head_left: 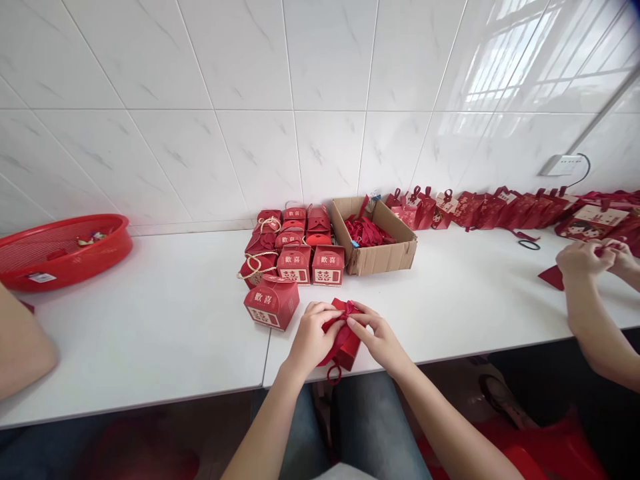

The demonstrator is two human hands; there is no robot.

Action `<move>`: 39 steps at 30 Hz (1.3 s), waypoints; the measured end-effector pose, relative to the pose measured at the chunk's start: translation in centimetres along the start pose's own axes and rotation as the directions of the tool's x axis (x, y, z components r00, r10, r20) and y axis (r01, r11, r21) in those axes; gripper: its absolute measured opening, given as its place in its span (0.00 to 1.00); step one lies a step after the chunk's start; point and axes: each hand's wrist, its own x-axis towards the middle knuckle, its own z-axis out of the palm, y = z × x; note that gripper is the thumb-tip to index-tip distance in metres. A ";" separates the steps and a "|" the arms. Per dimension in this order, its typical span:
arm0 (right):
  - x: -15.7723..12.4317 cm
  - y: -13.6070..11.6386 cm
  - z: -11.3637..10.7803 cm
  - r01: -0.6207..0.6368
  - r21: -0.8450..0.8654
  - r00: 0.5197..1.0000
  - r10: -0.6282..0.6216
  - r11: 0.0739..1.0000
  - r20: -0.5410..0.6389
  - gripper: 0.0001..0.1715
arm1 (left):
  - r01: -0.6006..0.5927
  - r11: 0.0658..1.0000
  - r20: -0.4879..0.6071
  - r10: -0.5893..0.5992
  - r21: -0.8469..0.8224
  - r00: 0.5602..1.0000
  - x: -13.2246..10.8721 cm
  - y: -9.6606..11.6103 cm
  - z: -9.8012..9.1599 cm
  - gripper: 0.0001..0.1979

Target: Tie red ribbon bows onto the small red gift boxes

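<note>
A small red gift box point(352, 353) stands near the front edge of the white table, between my two hands. Dark red ribbon point(342, 338) crosses its top, and a loop of it hangs over the near side. My left hand point(314, 333) pinches the ribbon from the left, its fingers closed. From the right, my right hand point(383, 339) has thumb and fingertips closed on the ribbon at the top of the box. The fingers partly hide the knot or bow there. A red box with white lettering point(271, 303) sits just left of my hands.
Behind are rows of red boxes point(294, 260), some with cord, and a cardboard box point(385, 257) of red ribbons. A red basket point(117, 247) stands left. Red gift bags point(467, 210) line the wall. Another person's hands point(583, 260) work at right; a cardboard-coloured object point(23, 347) is at left.
</note>
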 end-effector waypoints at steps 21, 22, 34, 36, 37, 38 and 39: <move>-0.1 -2.2 -3.9 0.342 -0.525 0.939 -0.296 0.779 0.173 0.12 | -0.006 0.997 -0.134 0.015 0.071 0.991 0.1 1.0 0.7 0.07; -0.1 -2.5 -4.2 0.313 -0.510 0.949 -0.252 0.801 0.187 0.12 | -0.005 0.997 -0.125 0.014 0.072 0.992 0.1 1.0 0.7 0.07; 3.5 -1.6 -2.7 0.192 -0.287 0.977 -0.157 0.938 0.141 0.19 | -0.084 0.990 -0.089 0.095 0.115 0.992 0.1 0.9 0.5 0.11; 3.6 -1.9 -2.6 0.223 -0.281 0.970 -0.185 0.933 0.158 0.15 | -0.093 0.988 -0.076 0.103 0.123 0.992 0.1 0.9 0.4 0.11; 3.6 -2.0 -2.7 0.249 -0.269 0.962 -0.206 0.931 0.177 0.13 | -0.098 0.987 -0.071 0.108 0.126 0.992 0.1 0.8 0.4 0.11; 3.6 -2.2 -2.8 0.276 -0.254 0.953 -0.229 0.927 0.199 0.11 | -0.102 0.986 -0.066 0.112 0.130 0.992 0.1 0.8 0.4 0.11; 3.6 -2.3 -2.9 0.302 -0.239 0.942 -0.250 0.923 0.223 0.11 | -0.106 0.985 -0.064 0.116 0.137 0.991 0.1 0.7 0.4 0.11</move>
